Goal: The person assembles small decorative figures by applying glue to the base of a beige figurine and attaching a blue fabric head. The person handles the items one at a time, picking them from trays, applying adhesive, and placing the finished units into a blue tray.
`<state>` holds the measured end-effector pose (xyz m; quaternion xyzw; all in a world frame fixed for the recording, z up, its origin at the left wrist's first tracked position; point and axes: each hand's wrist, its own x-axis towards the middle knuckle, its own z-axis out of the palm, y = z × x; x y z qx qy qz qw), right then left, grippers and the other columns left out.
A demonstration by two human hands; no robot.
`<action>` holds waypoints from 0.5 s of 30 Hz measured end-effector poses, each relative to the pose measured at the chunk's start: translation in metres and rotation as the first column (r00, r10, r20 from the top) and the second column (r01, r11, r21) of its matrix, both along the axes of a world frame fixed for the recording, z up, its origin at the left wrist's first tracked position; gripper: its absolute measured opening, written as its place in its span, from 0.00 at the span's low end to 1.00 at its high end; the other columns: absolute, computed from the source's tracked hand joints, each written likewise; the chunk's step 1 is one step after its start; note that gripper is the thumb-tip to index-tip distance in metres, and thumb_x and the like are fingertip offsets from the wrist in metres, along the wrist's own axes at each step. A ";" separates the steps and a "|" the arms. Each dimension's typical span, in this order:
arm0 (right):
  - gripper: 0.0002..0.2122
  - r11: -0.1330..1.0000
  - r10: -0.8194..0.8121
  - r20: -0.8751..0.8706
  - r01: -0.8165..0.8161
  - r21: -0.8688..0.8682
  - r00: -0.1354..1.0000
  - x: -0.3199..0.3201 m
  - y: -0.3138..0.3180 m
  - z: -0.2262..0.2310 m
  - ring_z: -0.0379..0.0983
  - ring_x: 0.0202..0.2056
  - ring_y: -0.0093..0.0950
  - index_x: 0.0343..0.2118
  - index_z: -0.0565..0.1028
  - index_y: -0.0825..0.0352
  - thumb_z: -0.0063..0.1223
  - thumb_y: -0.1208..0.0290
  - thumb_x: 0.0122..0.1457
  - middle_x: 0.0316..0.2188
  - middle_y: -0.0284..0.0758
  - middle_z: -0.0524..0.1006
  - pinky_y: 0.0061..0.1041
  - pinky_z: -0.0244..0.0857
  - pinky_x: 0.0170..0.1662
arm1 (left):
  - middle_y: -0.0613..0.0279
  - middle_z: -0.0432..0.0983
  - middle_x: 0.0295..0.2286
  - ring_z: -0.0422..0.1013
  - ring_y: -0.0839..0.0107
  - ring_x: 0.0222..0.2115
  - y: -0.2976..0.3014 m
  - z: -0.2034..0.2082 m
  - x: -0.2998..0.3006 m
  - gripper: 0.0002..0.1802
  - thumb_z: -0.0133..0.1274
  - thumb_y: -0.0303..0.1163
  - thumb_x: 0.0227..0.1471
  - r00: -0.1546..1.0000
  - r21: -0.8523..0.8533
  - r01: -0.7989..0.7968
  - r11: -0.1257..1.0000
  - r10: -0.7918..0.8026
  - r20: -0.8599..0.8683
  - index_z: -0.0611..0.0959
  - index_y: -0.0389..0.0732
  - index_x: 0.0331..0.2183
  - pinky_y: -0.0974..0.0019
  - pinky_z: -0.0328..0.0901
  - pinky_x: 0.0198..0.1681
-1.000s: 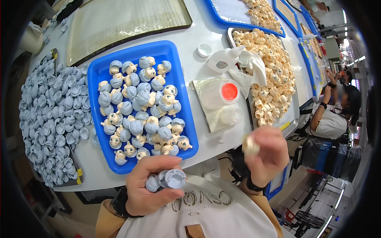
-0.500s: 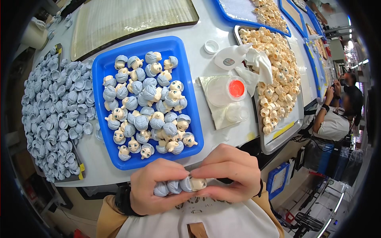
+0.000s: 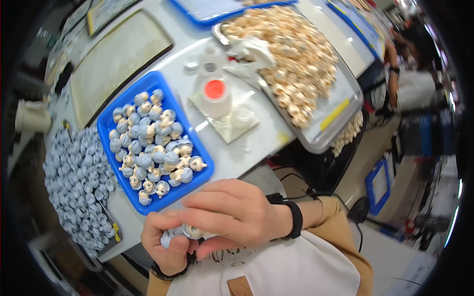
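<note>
Both hands are together in front of my white apron, below the blue tray's near edge. My left hand [image 3: 165,249] is closed round blue-grey doll hair pieces [image 3: 168,239], its thumb pressed against them. Over them reaches my right hand [image 3: 232,212], its fingers bent down onto a small doll head [image 3: 191,231] with a pale face and blue-grey hair. The right hand's fingers partly cover the head. The blue tray [image 3: 170,196] holds many finished-looking doll heads [image 3: 143,160] with the same hair.
Loose hair pieces [image 3: 79,182] are heaped on the left. A metal tray [image 3: 348,106] at right carries pale face parts [image 3: 301,64]. Between stand a red-topped jar [image 3: 215,90], a clear cup [image 3: 242,117] and crumpled tissue [image 3: 256,52]. A person [image 3: 412,81] sits far right.
The view has turned and shifted, so the trays appear tilted and further left. My right hand has come across over my left, covering more of the held pieces.
</note>
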<state>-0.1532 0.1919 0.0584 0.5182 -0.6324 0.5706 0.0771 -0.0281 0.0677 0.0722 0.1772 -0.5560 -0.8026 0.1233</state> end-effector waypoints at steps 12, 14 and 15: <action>0.18 0.954 -0.173 -0.169 0.123 -0.272 0.970 0.019 -0.007 -0.008 0.66 0.23 0.29 0.20 0.67 0.65 0.57 0.54 0.39 0.18 0.31 0.66 0.25 0.59 0.25 | 0.71 0.63 0.24 0.52 0.86 0.14 0.007 0.003 0.032 0.26 0.35 0.43 0.59 0.972 -0.391 -0.233 0.890 0.221 -0.075 0.61 0.35 0.53 0.84 0.47 0.16; 0.18 0.954 -0.198 -0.179 0.148 -0.260 0.964 0.012 -0.019 -0.015 0.68 0.21 0.32 0.19 0.68 0.67 0.58 0.55 0.39 0.17 0.33 0.68 0.28 0.62 0.25 | 0.69 0.59 0.19 0.50 0.85 0.12 0.017 0.016 0.028 0.24 0.34 0.42 0.59 0.887 -0.260 -0.462 0.848 0.445 -0.125 0.62 0.34 0.50 0.80 0.45 0.12; 0.19 0.963 -0.166 -0.171 0.122 -0.239 0.971 0.013 -0.030 -0.019 0.68 0.21 0.32 0.18 0.67 0.67 0.57 0.54 0.40 0.17 0.34 0.68 0.28 0.62 0.25 | 0.68 0.56 0.20 0.49 0.83 0.13 0.009 0.020 0.040 0.22 0.36 0.42 0.59 0.903 -0.181 -0.425 0.887 0.403 -0.146 0.63 0.37 0.50 0.79 0.45 0.12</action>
